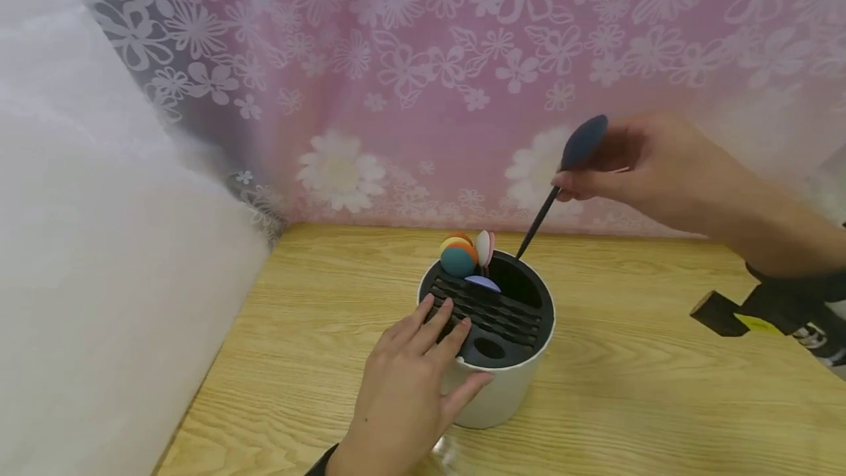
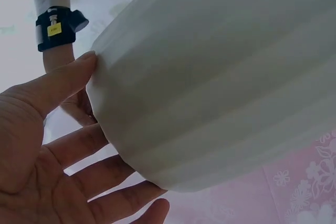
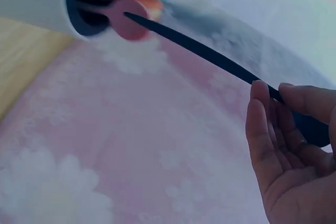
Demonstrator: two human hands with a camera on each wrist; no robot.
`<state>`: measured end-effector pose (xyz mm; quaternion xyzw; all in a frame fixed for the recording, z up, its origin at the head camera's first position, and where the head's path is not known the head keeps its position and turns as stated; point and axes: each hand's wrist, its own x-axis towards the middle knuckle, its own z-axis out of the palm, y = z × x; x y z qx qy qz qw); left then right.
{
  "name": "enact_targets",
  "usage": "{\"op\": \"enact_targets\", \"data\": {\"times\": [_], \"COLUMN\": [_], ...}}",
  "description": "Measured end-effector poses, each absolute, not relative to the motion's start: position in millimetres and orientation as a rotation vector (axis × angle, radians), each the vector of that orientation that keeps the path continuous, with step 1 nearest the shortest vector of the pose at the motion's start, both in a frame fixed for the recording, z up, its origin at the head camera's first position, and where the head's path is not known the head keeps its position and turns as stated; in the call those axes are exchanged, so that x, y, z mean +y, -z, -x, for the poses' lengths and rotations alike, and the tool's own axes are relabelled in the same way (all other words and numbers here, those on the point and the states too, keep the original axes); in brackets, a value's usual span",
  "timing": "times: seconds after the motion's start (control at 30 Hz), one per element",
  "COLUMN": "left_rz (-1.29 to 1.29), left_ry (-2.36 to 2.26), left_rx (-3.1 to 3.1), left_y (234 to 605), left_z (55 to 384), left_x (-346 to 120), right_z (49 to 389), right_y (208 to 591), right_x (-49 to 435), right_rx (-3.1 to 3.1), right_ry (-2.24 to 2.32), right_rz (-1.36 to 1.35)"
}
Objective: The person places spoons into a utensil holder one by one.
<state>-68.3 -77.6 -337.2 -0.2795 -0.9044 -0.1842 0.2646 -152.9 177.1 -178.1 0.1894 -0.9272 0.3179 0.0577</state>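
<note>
A dark blue spoon slants bowl-up, pinched by its handle near the bowl between the thumb and fingers of my right hand. Its handle end points down at the back of a white round utensil holder with a black slotted insert. In the right wrist view the spoon has its tip beside a pink rounded head at the holder's mouth. My left hand rests on the holder's near left edge, fingertips on the insert and thumb by the rim.
Teal, orange and yellow rounded heads, a white-and-pink one and a purple one stick up from the holder's back. A wooden table lies below. A pink floral curtain hangs behind, with white material at left.
</note>
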Motion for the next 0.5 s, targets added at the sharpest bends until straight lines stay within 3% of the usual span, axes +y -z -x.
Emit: {"op": "enact_targets", "data": {"times": [0.5], "left_rz": [0.793], "left_ry": [0.517], "left_rx": [-2.49], "left_y": [333], "left_z": [68], "left_x": [-81], "right_z": [165], "right_y": [216], "right_x": [131], "right_rx": [-2.91], "right_ry": [-0.915], "right_rz": [-0.779]}}
